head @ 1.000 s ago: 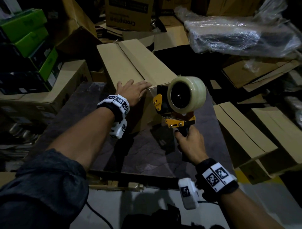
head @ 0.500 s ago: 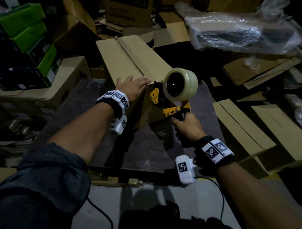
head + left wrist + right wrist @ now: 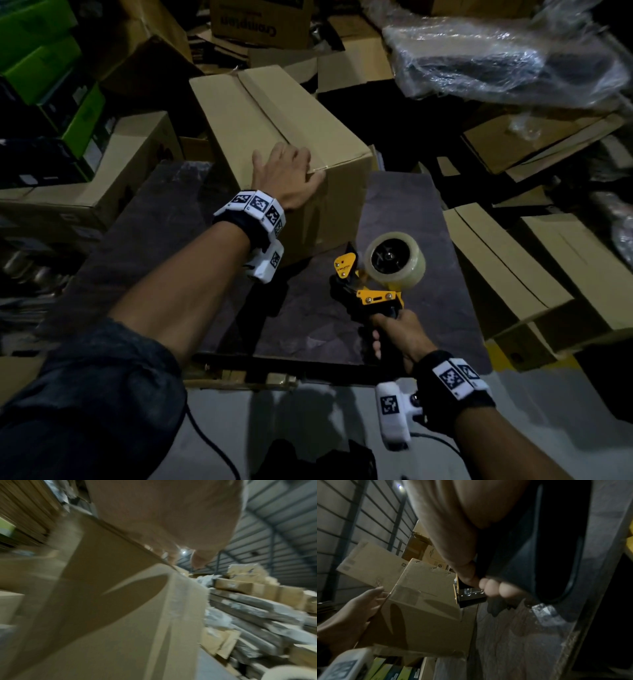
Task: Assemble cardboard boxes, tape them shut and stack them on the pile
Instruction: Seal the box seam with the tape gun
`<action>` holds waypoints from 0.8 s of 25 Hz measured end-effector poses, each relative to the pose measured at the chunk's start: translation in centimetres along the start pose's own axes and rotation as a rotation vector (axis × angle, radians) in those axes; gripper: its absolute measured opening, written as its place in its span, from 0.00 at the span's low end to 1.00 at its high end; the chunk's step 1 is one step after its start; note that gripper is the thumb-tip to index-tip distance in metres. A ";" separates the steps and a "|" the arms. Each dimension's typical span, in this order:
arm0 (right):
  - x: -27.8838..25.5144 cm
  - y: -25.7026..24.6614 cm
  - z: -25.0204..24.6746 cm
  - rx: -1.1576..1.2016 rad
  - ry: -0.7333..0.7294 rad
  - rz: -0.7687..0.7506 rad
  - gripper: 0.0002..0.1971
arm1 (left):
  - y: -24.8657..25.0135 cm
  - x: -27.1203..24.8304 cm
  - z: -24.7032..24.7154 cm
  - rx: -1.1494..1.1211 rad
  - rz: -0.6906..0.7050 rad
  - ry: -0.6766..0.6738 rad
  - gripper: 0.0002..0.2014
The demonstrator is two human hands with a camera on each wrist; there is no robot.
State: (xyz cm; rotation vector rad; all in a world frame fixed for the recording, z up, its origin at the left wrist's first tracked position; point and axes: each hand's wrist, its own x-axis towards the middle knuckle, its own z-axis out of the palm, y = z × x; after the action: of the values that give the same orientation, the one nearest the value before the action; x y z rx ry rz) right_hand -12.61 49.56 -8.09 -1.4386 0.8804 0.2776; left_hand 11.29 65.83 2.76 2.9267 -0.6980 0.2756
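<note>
A closed brown cardboard box [image 3: 274,116] stands on a dark table [image 3: 171,233], its top flaps meeting along a centre seam. My left hand [image 3: 287,174] lies flat on the box's near top edge, fingers spread over the corner; the right wrist view shows the same left hand [image 3: 361,607] against the box [image 3: 426,609], which has clear tape on its near face. My right hand [image 3: 397,335] grips the black handle of a yellow tape dispenser [image 3: 370,291] carrying a clear tape roll [image 3: 394,262]. The dispenser is held above the table, in front of the box and apart from it.
More assembled brown boxes [image 3: 513,274] lie to the right of the table. Green and black cartons [image 3: 51,85] are stacked at the left beside a brown carton [image 3: 102,178]. A plastic-wrapped bundle [image 3: 496,58] lies at the back right. The floor [image 3: 308,411] is pale grey.
My right hand has pulled the tape dispenser down and back from the box's near top edge, toward me over the table. The left hand has stayed on the box.
</note>
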 end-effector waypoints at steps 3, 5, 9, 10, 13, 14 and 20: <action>-0.3 0.8 -0.4 0.017 0.001 0.019 0.12 | 1.5 1.4 0.9 0.193 0.114 0.003 0.32; -0.1 1.0 -0.7 -0.002 0.010 0.019 0.12 | 1.8 2.1 1.3 0.179 0.078 -0.071 0.33; 0.2 0.6 -0.6 -0.043 0.011 -0.007 0.11 | 2.3 2.8 1.5 0.105 0.022 -0.104 0.38; 0.2 0.3 -0.6 -0.054 -0.002 -0.016 0.10 | 2.3 2.8 1.4 0.090 0.001 -0.136 0.42; -0.3 -0.7 -0.3 -0.066 -0.027 -0.059 0.10 | 2.4 2.6 1.3 0.087 -0.039 -0.165 0.45; -0.4 -0.9 -0.2 -0.066 -0.025 -0.080 0.10 | 2.4 2.5 1.3 0.092 -0.031 -0.152 0.43; -1.3 -1.9 -1.1 0.015 0.003 -0.221 0.11 | -0.7 -0.5 -0.3 0.099 0.080 -0.163 0.38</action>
State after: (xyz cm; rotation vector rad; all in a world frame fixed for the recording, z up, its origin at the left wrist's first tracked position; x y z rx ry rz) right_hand -12.60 48.65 -5.73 -1.5077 0.7166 0.1029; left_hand 11.17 66.74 2.91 3.0456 -0.8488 0.0807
